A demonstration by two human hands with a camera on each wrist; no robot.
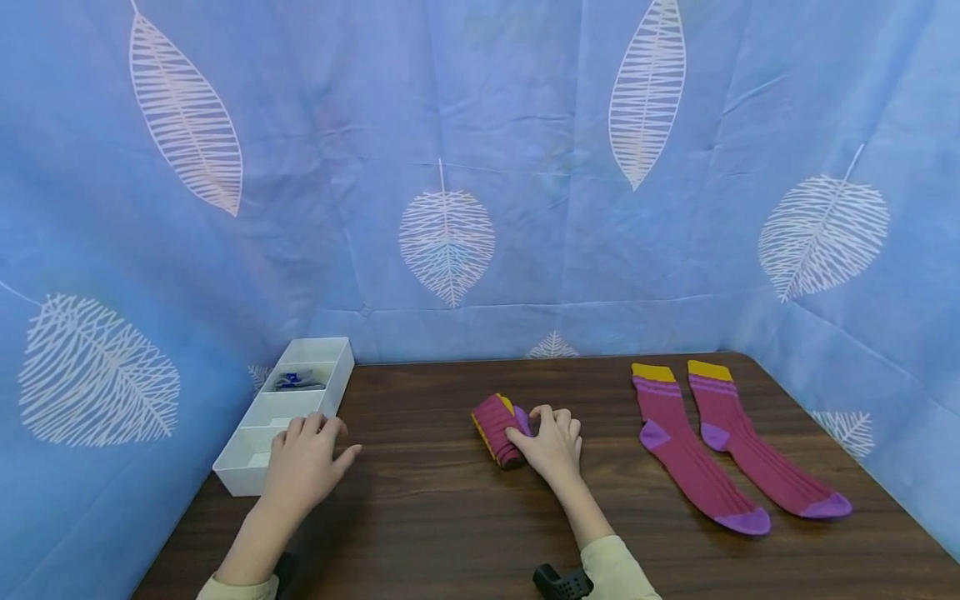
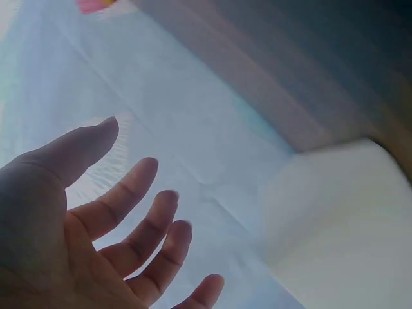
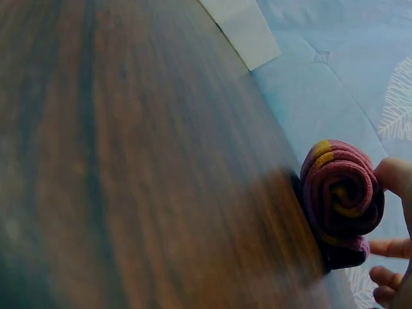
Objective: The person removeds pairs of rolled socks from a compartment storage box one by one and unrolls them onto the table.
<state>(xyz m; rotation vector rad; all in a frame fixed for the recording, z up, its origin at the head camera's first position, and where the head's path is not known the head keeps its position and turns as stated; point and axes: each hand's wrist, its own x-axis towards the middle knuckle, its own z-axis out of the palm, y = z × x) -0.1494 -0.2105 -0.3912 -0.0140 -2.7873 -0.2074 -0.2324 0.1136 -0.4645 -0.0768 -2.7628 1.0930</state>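
Note:
A rolled-up pair of socks [image 1: 495,427], maroon with yellow and purple, sits on the middle of the table. My right hand [image 1: 553,446] holds the roll from its right side, thumb on top. In the right wrist view the spiral end of the sock roll [image 3: 344,193] faces the camera, with the thumb and a finger against its edge. My left hand [image 1: 302,462] is over the near part of the white divided tray [image 1: 243,482], fingers spread and nothing in them. The left wrist view shows that hand [image 2: 122,244] with loosely bent fingers.
Two matching maroon socks [image 1: 693,467] [image 1: 765,458] lie flat side by side at the right of the brown table [image 1: 427,533]. Small dark and blue items in clear wrapping [image 1: 300,381] lie in a far compartment of the tray. A blue leaf-patterned curtain [image 1: 525,250] hangs behind the table.

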